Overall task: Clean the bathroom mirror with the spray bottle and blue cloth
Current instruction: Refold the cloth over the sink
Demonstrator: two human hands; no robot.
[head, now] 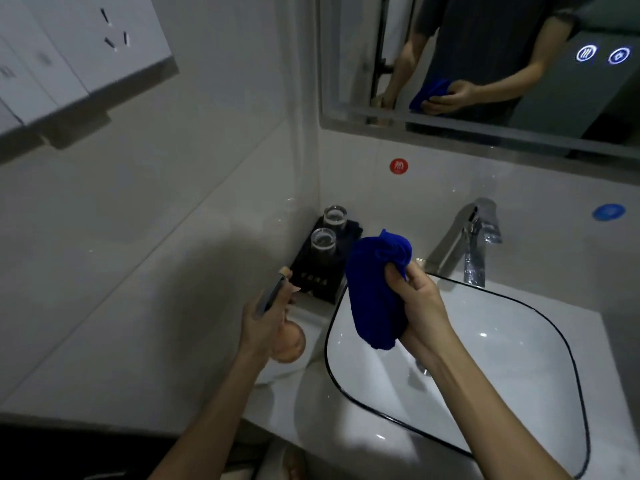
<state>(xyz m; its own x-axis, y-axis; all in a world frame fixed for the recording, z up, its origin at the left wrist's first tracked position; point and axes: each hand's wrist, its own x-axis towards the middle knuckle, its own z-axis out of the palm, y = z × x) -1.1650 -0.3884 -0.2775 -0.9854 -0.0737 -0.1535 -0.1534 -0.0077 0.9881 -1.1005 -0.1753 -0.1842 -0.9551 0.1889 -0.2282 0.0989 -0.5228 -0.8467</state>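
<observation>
My right hand (417, 303) grips a bunched blue cloth (375, 289) above the left rim of the sink. My left hand (265, 318) holds the spray bottle (289, 342) over the counter's left end; its amber round body hangs below my palm and its dark trigger head (273, 294) pokes up past my fingers. The mirror (485, 64) fills the upper right wall and reflects a person's torso, arms and the cloth. Two lit touch buttons (602, 54) glow on the mirror's right side.
A white sink (519, 341) with a black rim sits in the counter, with a chrome faucet (474, 237) behind it. A black tray (325, 261) with two glasses stands in the corner. A tiled wall is on the left, with white boxes (69, 57) above.
</observation>
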